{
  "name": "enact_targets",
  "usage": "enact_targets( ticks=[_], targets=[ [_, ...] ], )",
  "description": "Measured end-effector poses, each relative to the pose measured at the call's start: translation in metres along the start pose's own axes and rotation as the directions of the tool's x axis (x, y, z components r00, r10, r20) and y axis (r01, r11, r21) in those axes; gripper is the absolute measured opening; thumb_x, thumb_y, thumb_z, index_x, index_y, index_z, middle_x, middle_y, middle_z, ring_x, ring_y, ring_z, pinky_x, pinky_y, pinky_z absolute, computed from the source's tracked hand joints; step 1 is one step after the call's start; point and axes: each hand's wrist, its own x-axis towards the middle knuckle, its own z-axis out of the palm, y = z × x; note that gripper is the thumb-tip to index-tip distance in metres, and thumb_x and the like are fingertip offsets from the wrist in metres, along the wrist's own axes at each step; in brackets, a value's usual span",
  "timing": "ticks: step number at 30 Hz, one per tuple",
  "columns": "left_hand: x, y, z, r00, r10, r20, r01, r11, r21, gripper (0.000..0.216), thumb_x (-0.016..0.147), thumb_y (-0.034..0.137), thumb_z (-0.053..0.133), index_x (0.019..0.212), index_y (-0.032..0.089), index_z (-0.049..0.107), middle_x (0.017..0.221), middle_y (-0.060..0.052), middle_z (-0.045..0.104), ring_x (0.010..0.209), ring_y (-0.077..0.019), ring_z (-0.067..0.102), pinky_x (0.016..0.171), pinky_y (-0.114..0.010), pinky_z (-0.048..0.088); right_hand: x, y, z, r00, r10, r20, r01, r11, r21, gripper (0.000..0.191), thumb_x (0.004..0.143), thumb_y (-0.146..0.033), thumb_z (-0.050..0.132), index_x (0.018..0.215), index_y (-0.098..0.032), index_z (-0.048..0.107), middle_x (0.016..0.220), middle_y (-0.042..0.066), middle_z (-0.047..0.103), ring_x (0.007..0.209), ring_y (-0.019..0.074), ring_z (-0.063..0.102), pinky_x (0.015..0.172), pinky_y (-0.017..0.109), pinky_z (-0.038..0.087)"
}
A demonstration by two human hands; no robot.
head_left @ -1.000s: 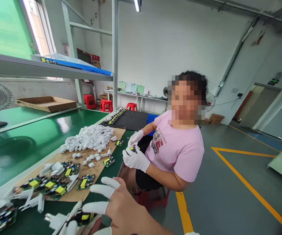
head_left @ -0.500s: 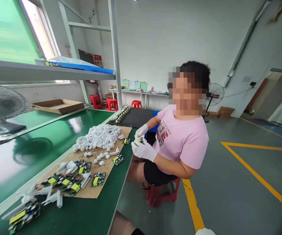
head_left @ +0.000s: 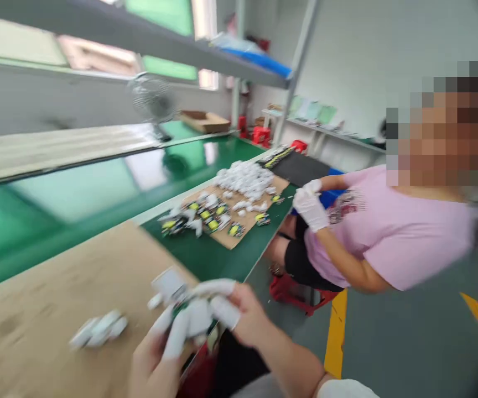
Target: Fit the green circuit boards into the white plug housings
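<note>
My left hand (head_left: 161,347) and my right hand (head_left: 235,309), with white coverings on the fingers, meet over the near edge of the bench. Between their fingertips is a small green circuit board (head_left: 180,309), partly hidden, with a white block-like piece (head_left: 199,316) against it. Both hands are closed around these; motion blurs the details. Just beyond the fingers lies a white plastic piece (head_left: 168,284) on the cardboard sheet (head_left: 110,265). Several small white pieces (head_left: 100,330) sit in a cluster left of my left hand.
A co-worker in a pink shirt (head_left: 421,237) sits on a red stool at right, white-gloved hands (head_left: 311,204) together. Farther along the green bench lie a white heap (head_left: 245,179) and several circuit boards (head_left: 209,218). A fan (head_left: 151,99) and open carton (head_left: 206,121) stand behind, below a shelf.
My view has swung left and down, so both my hands and the near cardboard now show. The co-worker appears farther right, with gloved hands still together.
</note>
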Motion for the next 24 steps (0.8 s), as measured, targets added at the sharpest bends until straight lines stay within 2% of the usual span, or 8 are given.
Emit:
enact_targets(
  ticks=[2, 3, 7, 11, 13, 16, 20, 24],
  targets=[
    [-0.01, 0.006, 0.0, 0.997, -0.028, -0.077, 0.022, 0.997, -0.072, 0.05, 0.08, 0.058, 0.087, 0.1, 0.013, 0.079, 0.089, -0.006, 0.076, 0.075, -0.0184, 0.068, 0.065, -0.024, 0.058, -0.002, -0.002, -0.008, 0.999, 0.021, -0.024, -0.017, 0.986, 0.166, 0.062, 0.095, -0.076, 0.063, 0.123, -0.021, 0.078, 0.118, 0.011, 0.077, 0.113, 0.029, 0.074, 0.104, 0.042, 0.06],
    [-0.011, 0.01, 0.003, 0.997, -0.019, -0.079, 0.008, 0.99, -0.14, 0.052, 0.086, 0.059, 0.081, 0.11, 0.013, 0.078, 0.09, -0.007, 0.076, 0.07, -0.0185, 0.067, 0.058, -0.025, 0.056, 0.001, -0.002, -0.012, 1.0, 0.016, 0.013, -0.018, 0.982, 0.19, 0.054, 0.098, -0.07, 0.064, 0.123, -0.023, 0.078, 0.116, 0.01, 0.078, 0.108, 0.0272, 0.075, 0.101, 0.042, 0.062],
    [-0.007, 0.019, 0.01, 0.997, -0.063, -0.045, 0.05, 0.969, -0.242, 0.044, 0.091, 0.052, 0.079, 0.108, 0.011, 0.076, 0.082, -0.007, 0.072, 0.056, -0.0113, 0.058, 0.053, -0.022, 0.053, 0.013, -0.004, -0.014, 0.998, -0.015, 0.063, 0.004, 0.985, 0.175, 0.031, 0.103, -0.048, 0.07, 0.122, -0.026, 0.079, 0.104, 0.007, 0.078, 0.087, 0.0204, 0.075, 0.092, 0.039, 0.065],
    [-0.014, 0.021, 0.01, 0.991, -0.097, -0.094, 0.076, 0.975, -0.207, 0.045, 0.089, 0.052, 0.081, 0.108, 0.012, 0.073, 0.072, -0.003, 0.067, 0.05, -0.0099, 0.053, 0.045, -0.019, 0.049, 0.012, -0.01, -0.001, 0.989, -0.034, 0.145, -0.003, 0.968, 0.25, 0.027, 0.104, -0.043, 0.069, 0.12, -0.023, 0.077, 0.085, 0.005, 0.075, 0.063, 0.0142, 0.07, 0.061, 0.024, 0.062],
    [-0.018, 0.021, 0.011, 0.989, -0.082, -0.12, 0.06, 0.982, -0.177, 0.045, 0.089, 0.056, 0.079, 0.102, 0.013, 0.072, 0.067, -0.002, 0.065, 0.049, -0.0113, 0.054, 0.044, -0.019, 0.049, 0.013, -0.012, 0.005, 0.992, -0.024, 0.126, -0.005, 0.974, 0.226, 0.022, 0.103, -0.04, 0.071, 0.112, -0.021, 0.077, 0.077, 0.003, 0.072, 0.056, 0.0118, 0.065, 0.054, 0.02, 0.057],
    [-0.021, 0.022, 0.018, 0.98, -0.057, -0.188, 0.026, 0.986, -0.165, 0.045, 0.091, 0.06, 0.074, 0.089, 0.015, 0.069, 0.063, -0.002, 0.063, 0.049, -0.0117, 0.055, 0.044, -0.019, 0.048, 0.017, -0.012, 0.009, 0.999, -0.035, 0.024, 0.031, 0.987, 0.156, 0.022, 0.101, -0.039, 0.072, 0.099, -0.018, 0.076, 0.075, 0.003, 0.071, 0.058, 0.0118, 0.063, 0.055, 0.02, 0.056],
    [-0.023, 0.018, 0.02, 0.971, -0.019, -0.24, -0.015, 0.991, -0.136, 0.041, 0.095, 0.056, 0.072, 0.086, 0.016, 0.069, 0.061, 0.0, 0.062, 0.047, -0.0092, 0.052, 0.044, -0.016, 0.044, 0.02, -0.008, 0.01, 0.998, -0.02, 0.063, 0.007, 0.98, 0.201, 0.027, 0.1, -0.044, 0.072, 0.098, -0.018, 0.076, 0.078, 0.003, 0.07, 0.058, 0.0114, 0.06, 0.053, 0.02, 0.056],
    [-0.023, 0.009, 0.015, 0.975, 0.034, -0.218, -0.063, 0.99, -0.125, 0.037, 0.096, 0.05, 0.073, 0.082, 0.016, 0.067, 0.061, -0.001, 0.062, 0.048, -0.0104, 0.055, 0.043, -0.017, 0.045, 0.021, -0.007, 0.014, 0.998, -0.053, 0.015, 0.05, 0.985, 0.163, 0.035, 0.1, -0.05, 0.071, 0.09, -0.017, 0.077, 0.074, 0.004, 0.067, 0.061, 0.0127, 0.062, 0.056, 0.02, 0.057]
  ],
)
